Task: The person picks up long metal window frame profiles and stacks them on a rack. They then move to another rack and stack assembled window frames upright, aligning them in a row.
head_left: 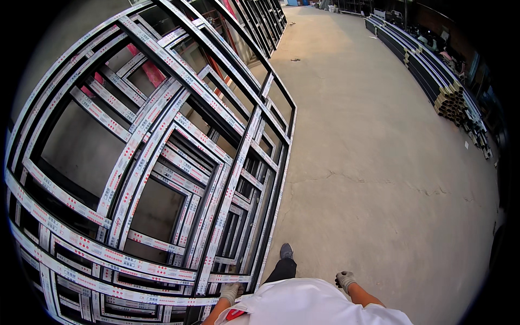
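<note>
A large window frame (219, 238), dark with printed white protective film on its bars, leans in a stack of similar frames along my left side. At the frame's near end, my left hand (232, 291) in a light work glove grips an edge, fingers bent against it and partly hidden. My right hand (345, 279), gloved too, hangs low over the floor to the right of my body. Its fingers are curled in, and nothing shows in them.
Concrete floor (368, 162) with a thin crack runs ahead along the frames. Stacked long metal profiles (428, 70) lie along the right side, their cut ends toward me. More dark frames (265, 21) lean farther ahead on the left. My shoe (286, 251) is beside the frame stack.
</note>
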